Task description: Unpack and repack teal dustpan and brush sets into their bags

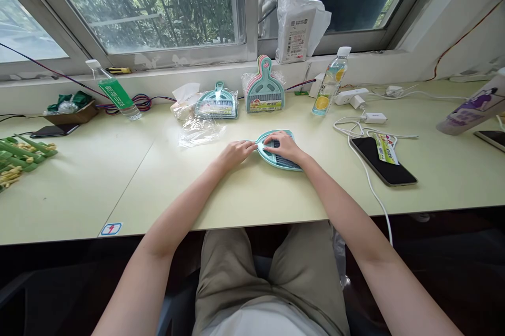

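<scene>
A teal mini dustpan with a grey-bristled brush (282, 163) lies on the pale yellow-green table, its handle pointing left. My left hand (236, 153) is closed around the handle end. On the brush and pan body rests my right hand (284, 146), its thumb and fingers apart, pressing near the base of the handle. Behind my hands a wrapped teal dustpan set (216, 105) leans near the wall, beside a stack of several dustpans (265, 95) with a yellow label. Crumpled clear plastic wrap (199, 133) lies left of my hands.
A green-labelled bottle (117, 93) and a brown box (74, 114) stand left. To the right are a lemon-pictured bottle (328, 86), white cables (369, 170), a black phone (398, 170) with a yellow label card (385, 148), and a purple-printed tumbler (471, 107).
</scene>
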Demonstrator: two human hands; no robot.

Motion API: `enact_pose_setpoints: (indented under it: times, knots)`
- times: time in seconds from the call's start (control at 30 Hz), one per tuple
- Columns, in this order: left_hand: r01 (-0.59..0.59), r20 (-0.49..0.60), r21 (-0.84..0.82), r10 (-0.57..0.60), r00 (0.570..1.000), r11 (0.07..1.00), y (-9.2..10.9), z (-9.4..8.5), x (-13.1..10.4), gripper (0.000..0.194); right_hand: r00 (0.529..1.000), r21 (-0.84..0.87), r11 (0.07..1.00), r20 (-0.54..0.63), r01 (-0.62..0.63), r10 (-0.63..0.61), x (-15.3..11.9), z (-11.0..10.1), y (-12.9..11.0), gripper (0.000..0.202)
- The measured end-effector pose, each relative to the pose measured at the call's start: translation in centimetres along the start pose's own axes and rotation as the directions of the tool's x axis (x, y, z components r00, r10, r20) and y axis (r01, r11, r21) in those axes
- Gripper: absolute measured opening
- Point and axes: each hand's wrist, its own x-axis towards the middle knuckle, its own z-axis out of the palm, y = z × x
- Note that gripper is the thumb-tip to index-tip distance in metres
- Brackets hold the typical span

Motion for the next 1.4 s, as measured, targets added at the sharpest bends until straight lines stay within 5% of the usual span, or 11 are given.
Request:
enact_pose_setpoints:
  times: [0.47,0.67,0.83,0.93,1.03,1.13,1.2,1.27,1.33,1.4]
  knots:
    - [-0.014,0.002,0.149,0.014,1.000,0.989,0.1,0.2,0.1,0.032,1.000,-0.061,0.998,0.011,-0.007,0.008,-0.1,0.1,-0.3,0.021]
    - [-0.005,-0.119,-0.041,0.000,0.993,0.999,-0.1,0.6,0.1,0.029,1.000,-0.095,0.995,-0.023,0.012,-0.014,-0.1,-0.3,-0.7,0.019]
    - [0.065,-0.362,-0.273,-0.165,0.917,0.960,-0.2,0.4,0.3,0.025,0.995,0.002,0.999,-0.092,0.032,-0.032,-0.2,-1.0,-2.2,0.017]
    - [0.127,-0.416,-0.348,-0.275,0.867,0.929,0.0,-0.1,0.4,0.016,0.996,0.095,0.995,-0.085,0.024,-0.016,-0.4,-1.0,-3.5,0.037]
    - [0.177,-0.475,-0.436,-0.393,0.788,0.882,0.4,-0.5,0.6,0.041,0.994,0.171,0.985,-0.105,0.023,-0.005,-0.5,-0.8,-4.3,0.044]
    - [0.179,-0.430,-0.672,-0.575,0.697,0.719,1.1,-0.4,1.2,0.073,0.970,0.140,0.989,-0.233,-0.039,0.071,-0.4,-0.8,-4.4,0.038]
    - [0.149,-0.190,-0.878,-0.616,0.765,0.456,1.8,0.1,1.8,0.068,0.939,0.110,0.989,-0.321,-0.096,0.127,-0.4,-0.9,-4.3,0.035]
    - [0.168,0.087,-0.979,-0.500,0.861,0.119,2.8,0.9,2.3,0.057,0.928,0.122,0.987,-0.343,-0.108,0.144,-0.4,-0.8,-4.1,0.034]
    - [0.190,0.214,-0.977,-0.417,0.883,-0.099,3.7,1.6,2.6,0.052,0.945,0.149,0.986,-0.305,-0.080,0.122,-0.4,-0.6,-4.0,0.034]
    - [0.203,0.265,-0.962,-0.439,0.858,-0.184,4.0,2.0,2.6,0.051,0.962,0.164,0.986,-0.261,-0.035,0.077,-0.3,-0.3,-3.9,0.032]
